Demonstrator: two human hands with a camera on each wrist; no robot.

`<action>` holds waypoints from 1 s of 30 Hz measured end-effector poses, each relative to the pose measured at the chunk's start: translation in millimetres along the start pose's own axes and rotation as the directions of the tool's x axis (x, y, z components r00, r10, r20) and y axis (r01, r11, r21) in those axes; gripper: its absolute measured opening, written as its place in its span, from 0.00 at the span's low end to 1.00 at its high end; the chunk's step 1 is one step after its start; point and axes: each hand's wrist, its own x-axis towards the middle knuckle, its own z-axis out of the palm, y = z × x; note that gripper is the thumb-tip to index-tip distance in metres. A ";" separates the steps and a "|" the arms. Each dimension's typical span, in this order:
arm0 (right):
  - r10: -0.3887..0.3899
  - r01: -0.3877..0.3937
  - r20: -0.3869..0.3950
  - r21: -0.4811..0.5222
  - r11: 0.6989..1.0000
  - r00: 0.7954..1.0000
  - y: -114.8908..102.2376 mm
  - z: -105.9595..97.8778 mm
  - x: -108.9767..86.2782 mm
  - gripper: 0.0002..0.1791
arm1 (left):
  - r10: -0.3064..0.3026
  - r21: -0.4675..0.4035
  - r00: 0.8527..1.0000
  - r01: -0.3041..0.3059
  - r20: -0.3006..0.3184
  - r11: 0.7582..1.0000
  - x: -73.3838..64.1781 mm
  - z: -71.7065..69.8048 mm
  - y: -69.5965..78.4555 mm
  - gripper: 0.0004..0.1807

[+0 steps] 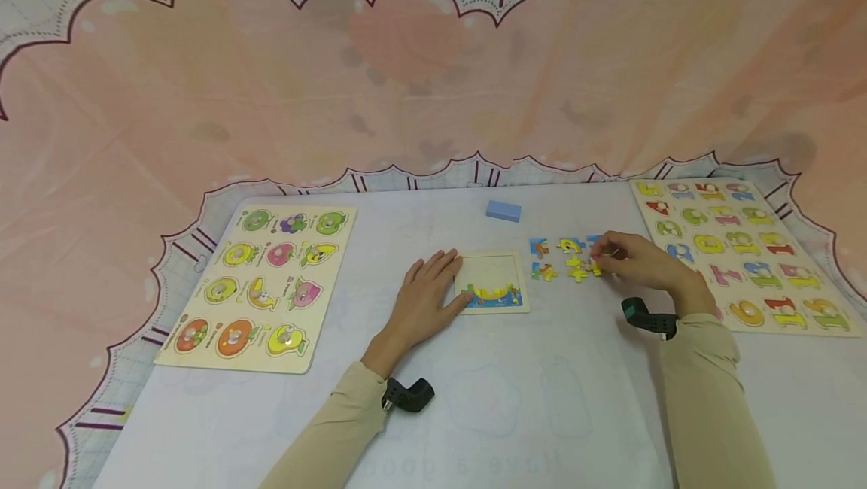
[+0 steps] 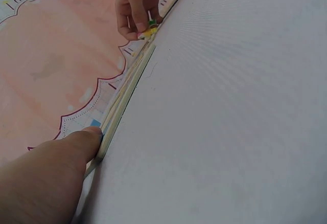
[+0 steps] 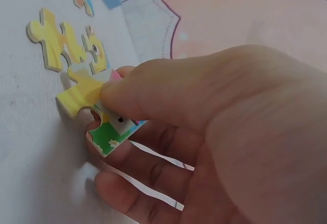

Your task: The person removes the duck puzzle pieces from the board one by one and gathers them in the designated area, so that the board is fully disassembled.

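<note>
My left hand (image 1: 423, 297) lies with straight fingers at the left side of a small wooden puzzle tray (image 1: 494, 271), its thumb on the tray's edge. Blue-and-yellow pieces (image 1: 494, 296) fill the tray's lower strip; bare wood shows above. To the right, my right hand (image 1: 633, 259) pinches a jigsaw piece (image 3: 84, 95) between thumb and fingers. That piece is yellow and green with a bit of pink, and is held tilted just over the table. Several loose jigsaw pieces (image 1: 577, 269) lie beside it, between the tray and the right hand.
A blue block (image 1: 503, 211) sits behind the tray. At the left lies a fruit puzzle board (image 1: 325, 263), and at the right a number puzzle board (image 1: 829, 316), partly behind the right hand and wrist. A patterned cloth (image 1: 433, 98) hangs beyond the white table (image 1: 528, 399).
</note>
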 end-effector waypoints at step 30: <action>0.058 -0.063 -0.076 -0.075 0.995 0.995 6.4 0.1 1.9 0.12 | 0.000 0.011 1.000 0.000 -0.001 1.000 -0.2 0.5 -0.5 0.35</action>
